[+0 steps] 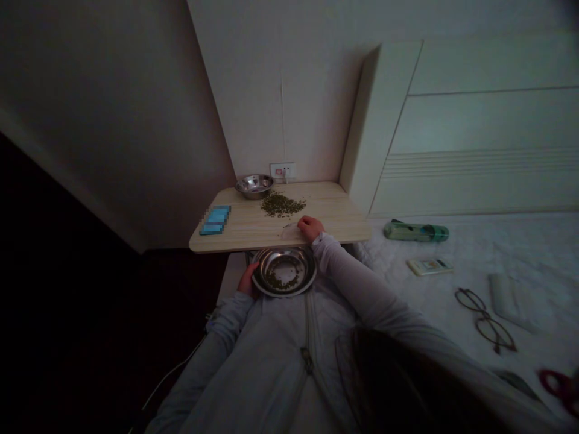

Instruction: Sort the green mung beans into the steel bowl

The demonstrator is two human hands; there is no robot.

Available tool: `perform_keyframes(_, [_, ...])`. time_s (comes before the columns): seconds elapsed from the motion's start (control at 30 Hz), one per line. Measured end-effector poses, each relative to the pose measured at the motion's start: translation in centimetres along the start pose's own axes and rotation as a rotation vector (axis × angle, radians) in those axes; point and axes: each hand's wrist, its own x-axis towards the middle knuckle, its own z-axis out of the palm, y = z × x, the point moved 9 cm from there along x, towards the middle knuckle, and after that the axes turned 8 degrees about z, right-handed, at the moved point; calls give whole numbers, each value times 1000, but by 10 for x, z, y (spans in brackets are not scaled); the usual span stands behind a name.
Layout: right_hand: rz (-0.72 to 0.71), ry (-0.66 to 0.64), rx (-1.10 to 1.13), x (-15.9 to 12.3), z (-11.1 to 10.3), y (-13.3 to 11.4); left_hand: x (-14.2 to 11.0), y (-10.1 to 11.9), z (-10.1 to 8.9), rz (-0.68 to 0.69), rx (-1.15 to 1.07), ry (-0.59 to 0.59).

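Note:
My left hand (248, 281) grips the left side of a shiny metal bowl (309, 278), held below the table's front edge against my body. Small green bits (275, 282), like beans or dried leaf pieces, lie scattered in its bottom. Over the front of the wooden tabletop (244, 232), my right hand (310, 228) is closed on a thin see-through piece (290, 230), perhaps plastic; its exact kind is unclear. Beyond that hand, a loose heap of the same green bits (283, 205) spreads on the wood. A second metal bowl (254, 187) stands at the back left.
A phone with a blue screen (216, 220) lies on the table's left side. A wall socket (283, 170) with a plug sits behind. On the bed at right are a green bottle (416, 231), a pale remote (429, 267), glasses (485, 319) and red-handled scissors (554, 383).

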Motion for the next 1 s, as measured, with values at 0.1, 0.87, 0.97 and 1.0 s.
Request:
perform_keyframes(0.1, [15, 3, 31, 3, 1, 3, -2, 0, 0, -16, 9, 18])
perform_keyframes(0.87, [8, -79, 133, 7, 9, 4, -2, 0, 2, -1, -19, -17])
perform_keyframes(0.97, [-3, -94, 157, 9, 12, 6, -2, -1, 2, -11, -21, -10])
perform_keyframes(1.0, [-4, -101, 168, 10, 14, 7, -2, -1, 2, -14, -19, -10])
